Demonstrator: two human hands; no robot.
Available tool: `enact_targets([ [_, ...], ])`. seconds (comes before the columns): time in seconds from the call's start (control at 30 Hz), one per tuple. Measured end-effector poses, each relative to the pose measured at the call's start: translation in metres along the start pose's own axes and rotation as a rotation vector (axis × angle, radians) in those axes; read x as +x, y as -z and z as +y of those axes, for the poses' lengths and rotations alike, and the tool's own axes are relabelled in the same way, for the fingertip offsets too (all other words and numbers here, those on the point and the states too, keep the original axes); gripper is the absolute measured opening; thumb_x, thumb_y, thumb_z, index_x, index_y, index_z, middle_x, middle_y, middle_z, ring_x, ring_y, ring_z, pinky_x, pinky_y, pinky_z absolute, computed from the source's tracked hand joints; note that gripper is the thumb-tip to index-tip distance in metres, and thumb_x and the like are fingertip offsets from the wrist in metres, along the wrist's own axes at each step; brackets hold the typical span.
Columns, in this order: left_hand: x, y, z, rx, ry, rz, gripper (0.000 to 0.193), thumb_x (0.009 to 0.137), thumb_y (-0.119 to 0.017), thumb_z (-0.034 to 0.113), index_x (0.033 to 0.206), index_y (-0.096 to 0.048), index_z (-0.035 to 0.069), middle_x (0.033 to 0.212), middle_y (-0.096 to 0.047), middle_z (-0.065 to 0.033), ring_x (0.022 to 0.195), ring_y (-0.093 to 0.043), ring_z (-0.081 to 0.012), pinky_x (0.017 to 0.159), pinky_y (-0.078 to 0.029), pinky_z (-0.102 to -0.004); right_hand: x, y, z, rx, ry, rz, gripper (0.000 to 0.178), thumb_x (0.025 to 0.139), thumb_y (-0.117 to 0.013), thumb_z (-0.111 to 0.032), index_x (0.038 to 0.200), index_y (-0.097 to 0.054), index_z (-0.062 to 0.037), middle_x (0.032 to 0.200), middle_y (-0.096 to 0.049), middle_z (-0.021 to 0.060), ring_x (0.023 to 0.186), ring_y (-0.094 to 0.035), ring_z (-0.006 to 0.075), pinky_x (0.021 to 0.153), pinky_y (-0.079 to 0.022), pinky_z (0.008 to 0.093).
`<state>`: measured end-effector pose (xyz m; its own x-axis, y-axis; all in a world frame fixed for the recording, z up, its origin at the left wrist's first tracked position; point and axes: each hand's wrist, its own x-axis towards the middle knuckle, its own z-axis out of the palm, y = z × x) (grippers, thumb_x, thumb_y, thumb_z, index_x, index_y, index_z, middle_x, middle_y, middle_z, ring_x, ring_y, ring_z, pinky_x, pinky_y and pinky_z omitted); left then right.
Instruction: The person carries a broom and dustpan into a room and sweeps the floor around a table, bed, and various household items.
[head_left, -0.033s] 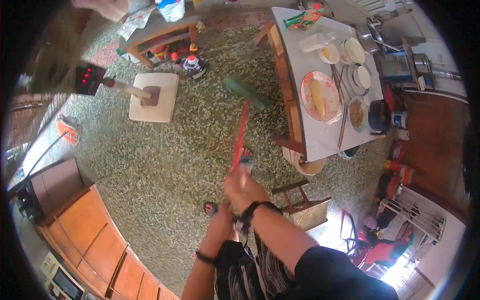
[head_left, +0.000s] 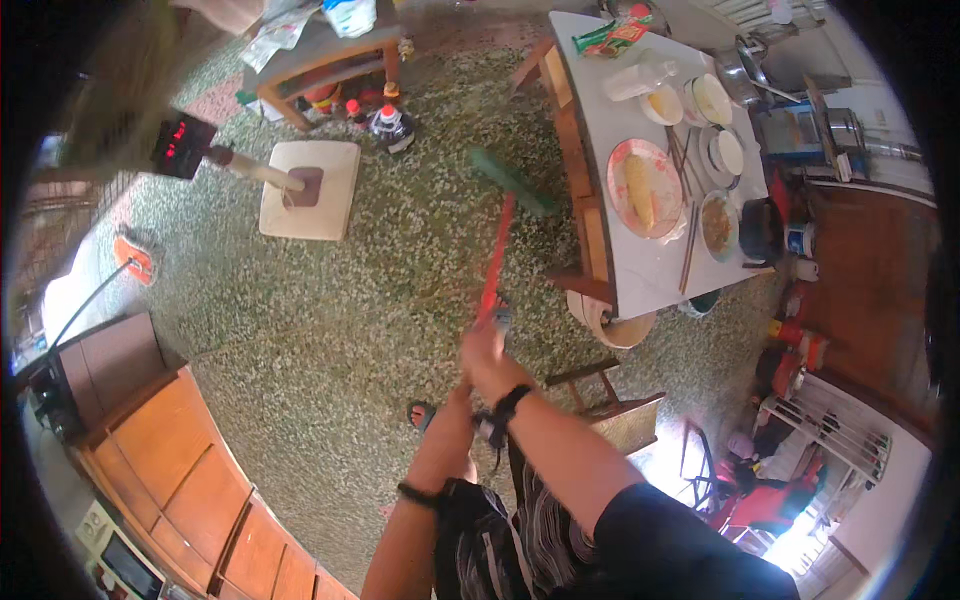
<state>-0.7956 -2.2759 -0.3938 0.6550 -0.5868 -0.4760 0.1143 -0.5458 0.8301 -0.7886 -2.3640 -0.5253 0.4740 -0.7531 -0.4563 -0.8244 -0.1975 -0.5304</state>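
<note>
A floor mop with a long red handle (head_left: 497, 255) and a wide green head (head_left: 512, 182) reaches away from me over the speckled floor. Motion blurs its head, so the texture is unclear. My right hand (head_left: 484, 352), further forward, is wrapped round the red handle. Lower and closer to my body, my left hand (head_left: 449, 432) is also closed on the handle, whose near end is mostly hidden. Both wrists carry black bands. The green head lies on the floor left of the white table (head_left: 645, 280).
Dishes, chopsticks and a plate of food (head_left: 645, 190) cover the table, with a pail (head_left: 612, 325) beneath and a stool (head_left: 625, 415) nearby. A fan base (head_left: 310, 215) stands left, near bottles (head_left: 390, 128) by a small table (head_left: 330, 60). Orange cabinets (head_left: 190, 460) line the near left.
The mop head has moved a little to the right, toward the table. Both hands have shifted slightly right and forward with the handle, still gripping it.
</note>
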Motion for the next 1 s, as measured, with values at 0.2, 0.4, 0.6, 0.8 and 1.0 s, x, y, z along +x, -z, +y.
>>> enact_targets([
  [0.2,-0.016,-0.023,-0.006,0.206,0.337,-0.109,0.062,0.084,-0.052,0.014,0.141,-0.027,0.012,0.111,-0.054,-0.0271,0.083,-0.061,-0.0413,0.065,-0.048,-0.0485,0.013,-0.002,0.059,0.118,-0.182,-0.176,0.023,0.091,-0.048,-0.025,0.105,-0.05,-0.007,0.069,-0.056,0.0123,0.061,-0.056,0.0285,0.054,-0.043,0.0418],
  [0.4,-0.231,-0.012,-0.062,0.336,0.578,-0.146,0.063,0.088,-0.045,0.017,0.145,-0.017,0.015,0.096,-0.055,-0.0268,0.074,-0.059,-0.0456,0.06,-0.046,-0.052,-0.215,-0.046,0.088,0.496,-0.11,-0.321,0.023,0.089,-0.048,-0.027,0.091,-0.052,-0.0047,0.067,-0.054,0.0142,0.062,-0.057,0.0321,0.055,-0.043,0.0444],
  [0.6,-0.341,-0.003,-0.045,0.031,0.711,-0.079,0.046,0.094,-0.039,0.023,0.135,-0.033,0.003,0.086,-0.054,-0.0302,0.072,-0.057,-0.0464,0.059,-0.042,-0.0548,-0.335,0.004,0.057,-0.123,-0.311,-0.621,0.047,0.087,-0.044,-0.012,0.133,-0.038,-0.0112,0.074,-0.059,0.0237,0.068,-0.059,0.0417,0.057,-0.044,0.0507],
  [0.8,-0.235,-0.047,-0.031,-0.075,0.58,0.177,0.03,0.094,-0.04,0.027,0.112,-0.046,0.003,0.079,-0.059,-0.0283,0.075,-0.056,-0.0479,0.062,-0.044,-0.0549,-0.211,0.016,0.084,-0.122,0.147,-0.368,0.046,0.086,-0.047,-0.008,0.13,-0.036,0.0003,0.084,-0.058,0.0279,0.071,-0.057,0.042,0.061,-0.044,0.0482],
  [1.0,-0.092,-0.105,-0.002,0.114,0.566,0.165,0.031,0.092,-0.044,0.018,0.12,-0.046,0.005,0.071,-0.06,-0.0224,0.068,-0.061,-0.0393,0.054,-0.047,-0.0476,0.021,0.021,0.154,-0.001,-0.322,-0.535,0.013,0.09,-0.047,-0.01,0.081,-0.052,-0.0023,0.074,-0.06,0.0157,0.057,-0.056,0.0222,0.046,-0.041,0.0401],
])
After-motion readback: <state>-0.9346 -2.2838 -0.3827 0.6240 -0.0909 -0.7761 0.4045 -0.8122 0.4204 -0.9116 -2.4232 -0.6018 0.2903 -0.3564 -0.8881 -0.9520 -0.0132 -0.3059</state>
